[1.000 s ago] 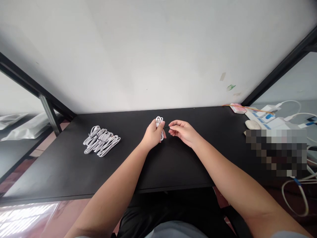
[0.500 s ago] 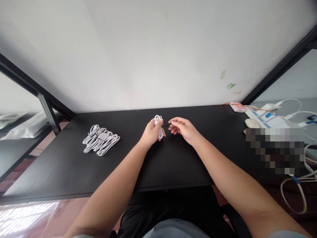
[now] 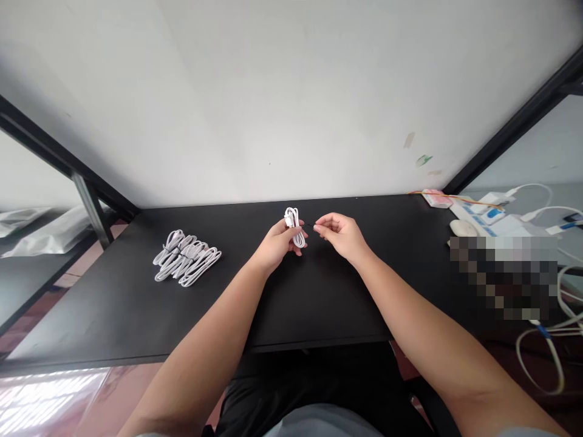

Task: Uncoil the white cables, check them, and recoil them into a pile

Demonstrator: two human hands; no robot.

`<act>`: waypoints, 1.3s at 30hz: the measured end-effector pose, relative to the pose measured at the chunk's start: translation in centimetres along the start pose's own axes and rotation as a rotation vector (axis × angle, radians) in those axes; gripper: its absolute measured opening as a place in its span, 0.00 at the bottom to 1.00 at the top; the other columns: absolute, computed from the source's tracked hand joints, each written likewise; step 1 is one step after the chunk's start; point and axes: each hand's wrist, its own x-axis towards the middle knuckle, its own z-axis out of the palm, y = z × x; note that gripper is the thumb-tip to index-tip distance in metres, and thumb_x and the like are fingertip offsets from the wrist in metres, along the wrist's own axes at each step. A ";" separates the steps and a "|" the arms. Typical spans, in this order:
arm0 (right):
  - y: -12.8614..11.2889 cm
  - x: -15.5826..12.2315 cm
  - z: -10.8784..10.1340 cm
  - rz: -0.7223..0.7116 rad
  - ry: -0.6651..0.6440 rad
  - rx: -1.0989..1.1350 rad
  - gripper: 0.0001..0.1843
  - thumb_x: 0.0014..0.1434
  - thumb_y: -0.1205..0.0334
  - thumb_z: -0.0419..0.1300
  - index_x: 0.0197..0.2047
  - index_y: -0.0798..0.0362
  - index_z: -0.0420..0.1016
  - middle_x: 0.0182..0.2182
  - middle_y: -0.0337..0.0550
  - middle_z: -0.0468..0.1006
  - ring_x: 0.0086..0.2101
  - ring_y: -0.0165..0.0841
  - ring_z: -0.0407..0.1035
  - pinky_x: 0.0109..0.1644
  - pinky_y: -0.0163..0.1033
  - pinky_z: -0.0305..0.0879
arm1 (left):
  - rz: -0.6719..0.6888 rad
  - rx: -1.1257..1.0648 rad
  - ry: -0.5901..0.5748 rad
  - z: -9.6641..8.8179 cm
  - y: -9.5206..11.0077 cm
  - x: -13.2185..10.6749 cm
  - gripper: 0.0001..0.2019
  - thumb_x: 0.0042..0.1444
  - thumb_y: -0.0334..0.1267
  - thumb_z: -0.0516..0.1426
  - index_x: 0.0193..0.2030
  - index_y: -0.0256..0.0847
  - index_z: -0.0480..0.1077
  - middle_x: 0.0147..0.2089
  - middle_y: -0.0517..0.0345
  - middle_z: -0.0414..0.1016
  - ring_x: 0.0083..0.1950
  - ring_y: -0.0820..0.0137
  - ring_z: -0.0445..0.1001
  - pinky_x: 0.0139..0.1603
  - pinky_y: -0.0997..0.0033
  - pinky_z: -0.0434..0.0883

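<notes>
So here the left hand (image 3: 277, 243) has its grip closed around a small coiled white charging cable (image 3: 295, 220). The bundle is held up just above the black matte surface (image 3: 319, 297), about the middle of it and towards the back edge, and the top loops stick out above the thumb and fingers. The right hand (image 3: 344, 235) is just beside it, with its grip pinched shut, thumb against fingertips, on the end of a thin black tie (image 3: 310, 226). The tie runs across the little gap between the two hands to the bundle. It's really tiny in the shot, so I can't tell if it goes around the coil or just touches it.

Well off to the left, a pile of the same coiled white cables (image 3: 186, 258) lies on the surface, stacked side by side and overlapping, each with a dark band around the middle. Over on the right edge there are white power strips with blue labels (image 3: 489, 215), a white oval thing (image 3: 461, 227) next to them, and a small pink packet (image 3: 435, 198) up by the plain white wall (image 3: 273, 103). A loose white cord loop (image 3: 542, 358) hangs off the near right side. Both forearms are bare and reach in from the bottom of the view.
</notes>
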 end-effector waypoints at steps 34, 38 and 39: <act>-2.0 -1.2 -0.9 -0.440 -0.119 -0.351 0.05 0.60 0.67 0.63 0.34 0.49 0.78 0.33 0.41 0.80 0.34 0.35 0.76 0.40 0.42 0.73 | -0.028 0.303 -0.082 -1.2 -0.8 0.5 0.13 0.60 0.42 0.62 0.45 0.34 0.73 0.39 0.48 0.81 0.34 0.68 0.80 0.31 0.72 0.70; -1.6 -0.9 -0.6 -0.226 -0.104 -0.147 0.03 0.57 0.63 0.67 0.32 0.50 0.77 0.31 0.41 0.78 0.31 0.33 0.74 0.38 0.42 0.72 | -0.020 0.308 -0.093 -1.1 -0.7 0.5 0.13 0.61 0.43 0.61 0.46 0.34 0.73 0.41 0.47 0.81 0.35 0.68 0.80 0.31 0.72 0.70; -1.4 -0.7 -0.6 -0.135 -0.091 -0.049 0.06 0.55 0.62 0.69 0.32 0.51 0.76 0.30 0.40 0.77 0.31 0.33 0.75 0.38 0.41 0.73 | -0.011 0.314 -0.097 -1.1 -0.6 0.4 0.13 0.61 0.43 0.61 0.46 0.34 0.72 0.41 0.47 0.81 0.35 0.67 0.80 0.31 0.72 0.70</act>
